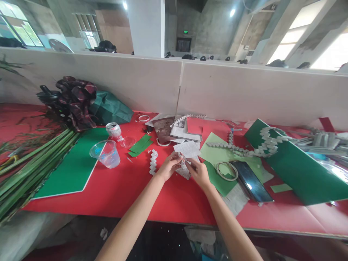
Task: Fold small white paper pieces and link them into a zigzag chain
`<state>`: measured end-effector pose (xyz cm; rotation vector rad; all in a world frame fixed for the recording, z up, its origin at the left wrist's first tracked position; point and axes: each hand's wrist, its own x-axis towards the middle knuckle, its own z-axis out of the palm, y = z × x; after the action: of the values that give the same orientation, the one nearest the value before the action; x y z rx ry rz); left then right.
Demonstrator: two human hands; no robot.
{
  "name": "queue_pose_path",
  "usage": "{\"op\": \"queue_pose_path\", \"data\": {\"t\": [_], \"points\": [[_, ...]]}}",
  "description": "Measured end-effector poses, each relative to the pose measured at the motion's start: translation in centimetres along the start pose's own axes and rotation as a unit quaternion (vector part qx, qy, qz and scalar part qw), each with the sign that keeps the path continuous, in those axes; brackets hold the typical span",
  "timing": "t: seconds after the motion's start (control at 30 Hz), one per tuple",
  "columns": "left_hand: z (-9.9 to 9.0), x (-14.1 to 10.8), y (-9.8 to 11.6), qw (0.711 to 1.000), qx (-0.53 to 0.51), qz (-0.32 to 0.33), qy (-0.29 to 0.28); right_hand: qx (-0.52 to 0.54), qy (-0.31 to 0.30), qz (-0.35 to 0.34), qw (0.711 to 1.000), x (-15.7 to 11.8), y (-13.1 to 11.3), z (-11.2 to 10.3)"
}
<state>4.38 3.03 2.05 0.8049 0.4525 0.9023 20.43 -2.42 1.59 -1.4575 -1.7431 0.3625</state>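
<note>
Close together over the red tabletop (pixel 141 192), both my hands are at one small piece of folded printed paper (pixel 182 162). My left hand (pixel 170 166) pinches it from the left, thumb and fingertips together. From the right, the fingers of my right hand (pixel 199 172) close on its other side. Its exact folds are partly hidden by my fingers. Loose printed paper sheets (pixel 187 149) lie just behind and beneath my hands. Left of my left hand rests a short zigzag chain of folded paper (pixel 153 162).
Left are a plastic cup (pixel 107 155), a can (pixel 113 130), a green board (pixel 67 163) and long green leaves (pixel 40 170). Right are a tape roll (pixel 227 171), a phone (pixel 251 181), a long folded-paper chain (pixel 266 143) and an upright green board (pixel 293 166). A white partition (pixel 244 94) stands behind.
</note>
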Motion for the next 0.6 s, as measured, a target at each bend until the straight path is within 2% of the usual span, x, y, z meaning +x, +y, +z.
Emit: {"op": "queue_pose_path", "data": {"t": [0.13, 0.33, 0.6], "points": [[-0.1, -0.05, -0.22, 1.0, -0.025, -0.003, -0.003, 0.02, -0.02, -0.008, 1.0, -0.06, -0.12, 0.0], [-0.04, -0.02, -0.75, 0.999, -0.036, -0.007, -0.032, 0.054, -0.008, -0.006, 0.998, -0.01, 0.23, 0.02], [-0.08, -0.04, -0.94, 1.0, -0.011, -0.007, -0.025, 0.063, 0.013, -0.076, 0.995, -0.14, -0.24, -0.28]]}}
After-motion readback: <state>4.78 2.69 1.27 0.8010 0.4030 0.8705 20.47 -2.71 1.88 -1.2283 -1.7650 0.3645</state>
